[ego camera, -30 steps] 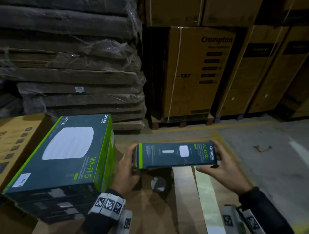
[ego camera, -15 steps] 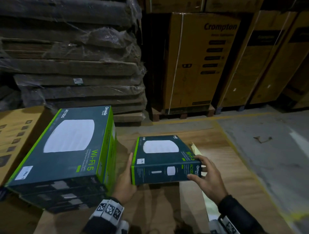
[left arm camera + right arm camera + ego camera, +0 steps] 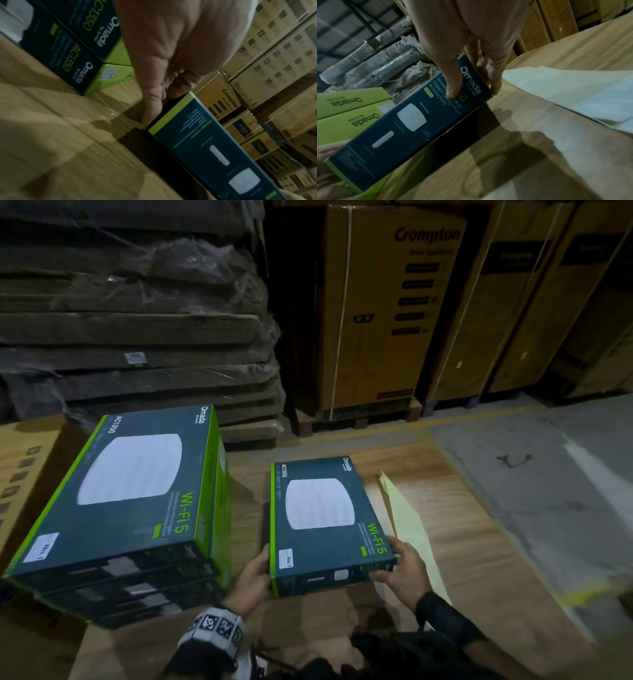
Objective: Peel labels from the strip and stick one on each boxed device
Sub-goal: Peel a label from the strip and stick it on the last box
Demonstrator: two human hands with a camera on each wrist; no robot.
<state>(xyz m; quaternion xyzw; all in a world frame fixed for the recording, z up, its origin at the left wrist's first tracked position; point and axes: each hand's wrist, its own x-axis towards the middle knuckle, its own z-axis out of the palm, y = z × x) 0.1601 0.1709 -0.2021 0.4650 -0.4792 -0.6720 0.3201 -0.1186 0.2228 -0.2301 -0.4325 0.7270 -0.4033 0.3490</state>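
Note:
A dark teal Omada device box (image 3: 322,525) lies face up, low over the wooden surface (image 3: 462,508), with a white "No.1" label (image 3: 286,558) at its near left corner. My left hand (image 3: 255,577) grips its near left end. My right hand (image 3: 400,566) grips its near right corner, thumb on the front side. The left wrist view shows my left hand (image 3: 154,94) curled round the box end (image 3: 205,142). In the right wrist view my right hand (image 3: 471,81) pinches the box (image 3: 402,128). A pale yellow label strip (image 3: 407,525) lies just right of the box.
A stack of the same boxes (image 3: 130,501) stands at the left, the top one with a white label (image 3: 41,547). Behind are wrapped flat cardboard bundles (image 3: 137,320) and tall Crompton cartons (image 3: 394,313). Grey floor (image 3: 548,491) lies to the right.
The box was held up with its narrow side towards me; both hands have tipped it face up and brought it down towards the wooden surface beside the stack.

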